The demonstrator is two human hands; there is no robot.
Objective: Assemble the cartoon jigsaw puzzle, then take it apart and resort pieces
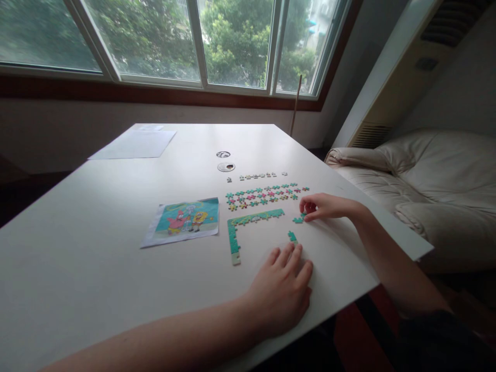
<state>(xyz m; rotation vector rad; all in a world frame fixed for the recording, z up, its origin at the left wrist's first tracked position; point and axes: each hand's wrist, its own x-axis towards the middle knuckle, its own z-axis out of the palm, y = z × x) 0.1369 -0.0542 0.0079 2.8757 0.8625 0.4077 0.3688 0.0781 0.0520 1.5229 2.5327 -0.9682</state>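
My left hand (pixel 282 287) lies palm down on the white table, fingers stretched out. Its fingertips touch a short joined strip of teal puzzle pieces (pixel 292 236), partly hidden under them. Farther right, my right hand (pixel 323 205) has its thumb and fingers curled together at a teal puzzle piece (pixel 303 217), which they seem to pinch. Just left of that lies another teal piece (pixel 297 220), close to it or touching. A joined puzzle border (pixel 233 237) forms a corner left of my hands, its top edge running right. Above it are rows of loose puzzle pieces (pixel 263 195).
A printed cartoon picture (pixel 188 219) lies left of the border. Paler pieces (pixel 258 176) form a row farther back, with two round discs (pixel 226 167) beyond. Papers (pixel 135 143) lie at the far left corner. A cream leather sofa (pixel 426 186) stands right of the table (pixel 116 248).
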